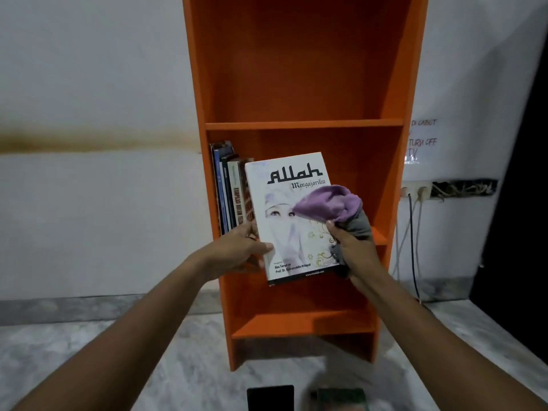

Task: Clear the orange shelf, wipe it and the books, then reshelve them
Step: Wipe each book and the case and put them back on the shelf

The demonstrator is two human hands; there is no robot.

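A tall orange shelf (299,124) stands against the white wall. My left hand (237,250) grips the left edge of a white book (281,232) titled "Allah Mengajariku", cover facing me, in front of the middle compartment. My right hand (353,247) holds a bunched purple and grey cloth (335,203) pressed against the cover's right side. Several books (229,194) stand upright at the left end of the middle compartment, behind the held book. The upper and lower compartments look bare.
A black book (270,398) and a green book (338,400) lie on the marble floor at the bottom edge. Wall sockets (416,191) with hanging cables (412,247) sit right of the shelf. A dark doorway (522,203) is at the far right.
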